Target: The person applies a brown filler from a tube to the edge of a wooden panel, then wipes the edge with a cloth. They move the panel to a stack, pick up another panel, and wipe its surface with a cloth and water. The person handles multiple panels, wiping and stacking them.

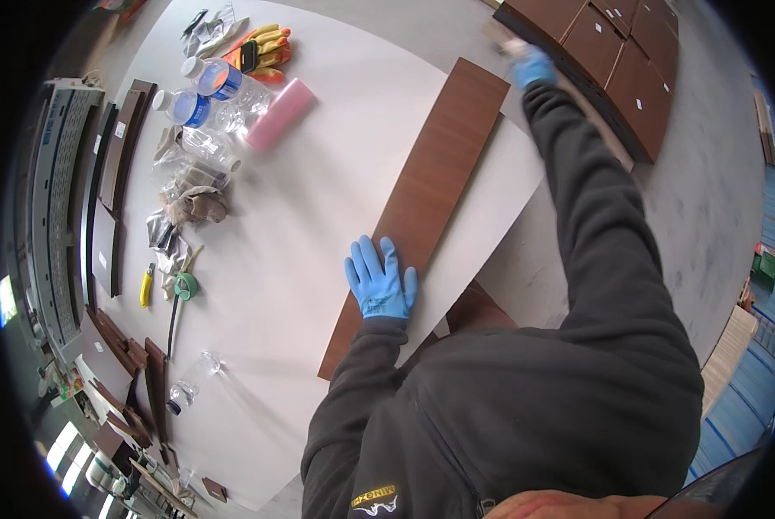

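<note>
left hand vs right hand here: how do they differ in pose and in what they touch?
The left hand lies flat, fingers spread, on the near part of the long brown board; the right hand is stretched far out beyond the board's far end, blurred, closed on a pale object I can't identify. The left arm is bent close to the body; the right is fully extended. Both wear blue gloves and dark sleeves.

A large white desk point(318, 190) fills the middle, lit evenly by daylight; a pale grey concrete floor point(707, 199) lies to the right; dark brown cabinet panels point(630, 60) lie far right; bright windows point(63, 450) glow near left.
</note>
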